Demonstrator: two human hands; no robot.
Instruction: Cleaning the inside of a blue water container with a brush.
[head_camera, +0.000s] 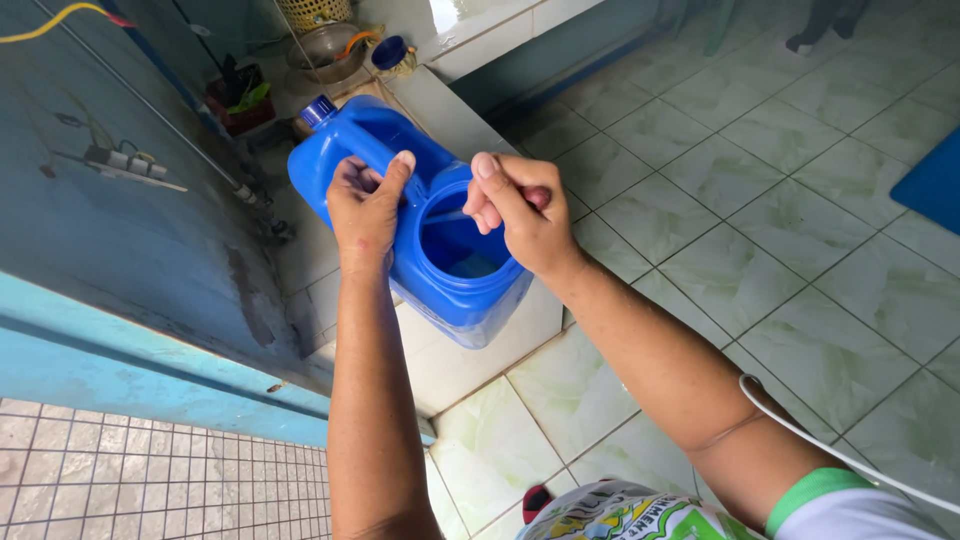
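A blue plastic jug (460, 290) with a large round hole cut in its side rests tilted on a white tiled ledge (470, 360). Its blue screw cap (318, 108) points away from me. My left hand (365, 205) is wrapped around the jug's moulded handle, thumb on top. My right hand (520, 210) hovers over the near rim of the hole with its fingers curled together and the thumb raised; I cannot tell if anything small is pinched in it. The inside of the jug looks empty where it shows.
Further along the ledge stand a metal bowl (325, 50), a woven basket (310, 12), a small blue-lidded item (390, 50) and a red box (238, 100). A power strip (120, 160) hangs on the blue wall. Green tiled floor (760, 230) spreads right, with a blue mat (935, 180) and another person's feet (815, 30).
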